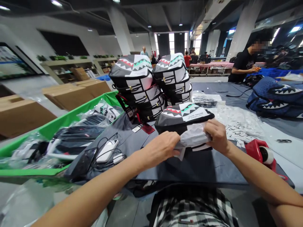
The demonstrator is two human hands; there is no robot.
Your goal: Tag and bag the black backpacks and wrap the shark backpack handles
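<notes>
Both hands grip a crumpled clear plastic bag [193,136], stretched between them over the table. My left hand [167,144] pinches its left end, and my right hand [217,134] has fingers curled round the right end. Just behind the plastic lies a black, grey and white backpack [176,118] with a red and green shark-teeth print; its lower front is partly hidden by the plastic and my hands. Two stacks of similar backpacks, the left stack [139,88] and the right stack [175,78], stand farther back.
A red tape dispenser [261,154] sits at right, near scattered white tags [239,124] on plastic. Blue backpacks [279,96] lie beyond. At left are a white power bank [107,150] with cables and a green-edged bin [30,171] of bagged goods. A co-worker [245,63] stands across the table.
</notes>
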